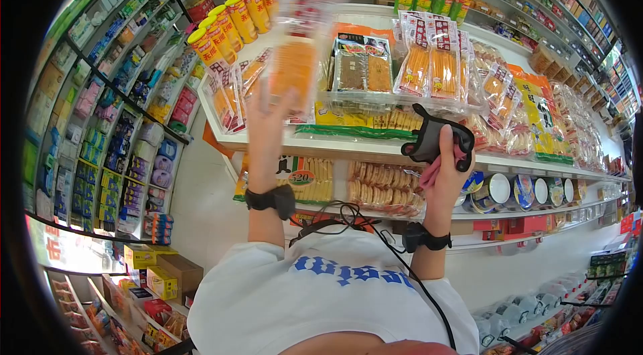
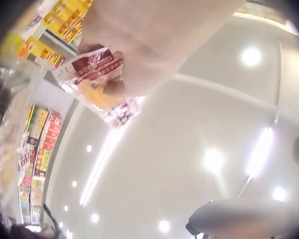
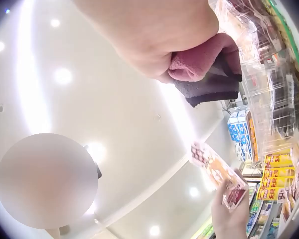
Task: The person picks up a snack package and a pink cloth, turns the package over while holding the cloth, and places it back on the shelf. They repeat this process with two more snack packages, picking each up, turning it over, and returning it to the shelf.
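In the head view the left hand point(image 1: 268, 120) is raised over the left part of the display, holding a clear packet of orange snack sticks point(image 1: 295, 63), blurred. The left wrist view shows its fingers curled on the packet point(image 2: 102, 89). The right hand point(image 1: 447, 171) grips a grey and black cloth piece point(image 1: 423, 144) and a pink cloth point(image 1: 432, 173) at the display's front edge. In the right wrist view, the pink cloth point(image 3: 194, 64) pokes out from the right hand point(image 3: 154, 35), beside the dark piece point(image 3: 212, 87).
Similar packets point(image 1: 429, 53) lie right of a tray with dark and brown packs point(image 1: 363, 63). Yellow canisters point(image 1: 241, 19) line the back left, green ones point(image 1: 442, 0) the back right. Lower shelves hold bagged biscuits point(image 1: 385, 184) and round tubs point(image 1: 497, 189). A cable point(image 1: 402, 258) hangs over the shirt.
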A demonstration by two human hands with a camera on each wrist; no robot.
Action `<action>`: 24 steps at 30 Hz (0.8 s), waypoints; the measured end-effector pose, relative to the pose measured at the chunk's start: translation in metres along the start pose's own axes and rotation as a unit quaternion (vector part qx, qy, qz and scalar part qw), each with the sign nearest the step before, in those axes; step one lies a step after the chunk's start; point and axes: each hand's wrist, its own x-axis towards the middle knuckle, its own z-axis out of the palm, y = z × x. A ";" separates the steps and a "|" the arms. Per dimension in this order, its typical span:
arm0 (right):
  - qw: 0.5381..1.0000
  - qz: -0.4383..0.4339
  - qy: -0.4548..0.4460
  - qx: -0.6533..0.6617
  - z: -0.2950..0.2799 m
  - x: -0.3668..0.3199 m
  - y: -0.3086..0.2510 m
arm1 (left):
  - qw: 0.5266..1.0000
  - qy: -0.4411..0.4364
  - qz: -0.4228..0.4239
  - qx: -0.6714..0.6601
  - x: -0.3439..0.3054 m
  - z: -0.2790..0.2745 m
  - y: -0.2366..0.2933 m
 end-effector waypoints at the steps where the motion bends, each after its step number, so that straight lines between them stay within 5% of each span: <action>1: 1.000 -0.011 0.003 0.002 0.000 0.000 0.000 | 0.998 0.053 0.014 -0.009 0.010 -0.018 0.001; 7: 1.000 -0.003 0.013 0.008 -0.005 0.000 -0.001 | 0.916 0.243 0.209 0.243 0.073 -0.142 -0.035; 10: 1.000 0.010 0.019 0.019 -0.007 0.002 0.006 | 0.858 0.227 0.146 0.436 0.090 -0.210 -0.080; 14: 0.998 0.036 0.031 0.042 -0.008 0.001 0.006 | 0.697 0.264 0.125 0.655 0.077 -0.209 -0.100; 17: 0.997 0.031 0.035 0.060 -0.009 0.002 0.006 | 0.664 0.302 0.185 0.659 0.068 -0.196 -0.097; 20: 0.996 0.036 0.051 0.066 -0.012 0.003 0.003 | 0.645 0.237 0.186 0.703 0.072 -0.206 -0.102; 23: 0.996 0.047 0.067 0.034 -0.018 -0.001 -0.002 | 0.669 0.243 0.074 0.699 0.075 -0.190 -0.087; 24: 0.996 0.039 0.076 0.020 -0.022 -0.004 -0.005 | 0.695 0.255 0.143 0.657 0.078 -0.184 -0.082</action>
